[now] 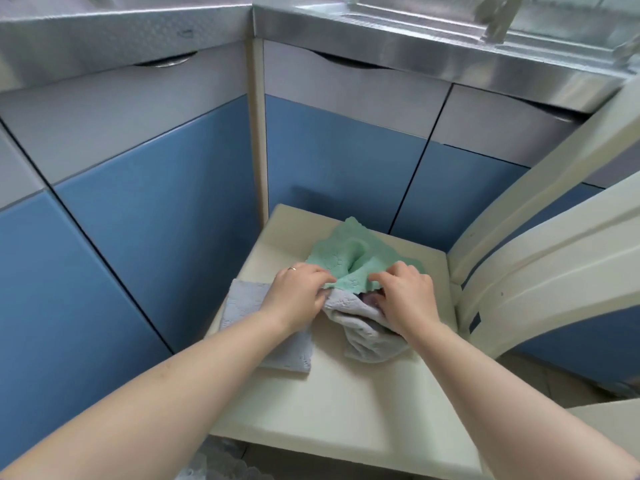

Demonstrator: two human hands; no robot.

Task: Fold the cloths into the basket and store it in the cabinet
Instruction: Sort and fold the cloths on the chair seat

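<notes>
Folding step under way: left hand (300,289) and right hand (403,295) pinching near edge of green cloth (349,256) on cream surface (363,403). Next, probably: spread flat, fold over.

bare forearms, ring (292,268) on left hand (298,289)

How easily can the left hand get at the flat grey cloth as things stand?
Probably easily: the flat grey cloth lies right under the left hand, nothing between them, though that hand now pinches the green cloth.
</notes>
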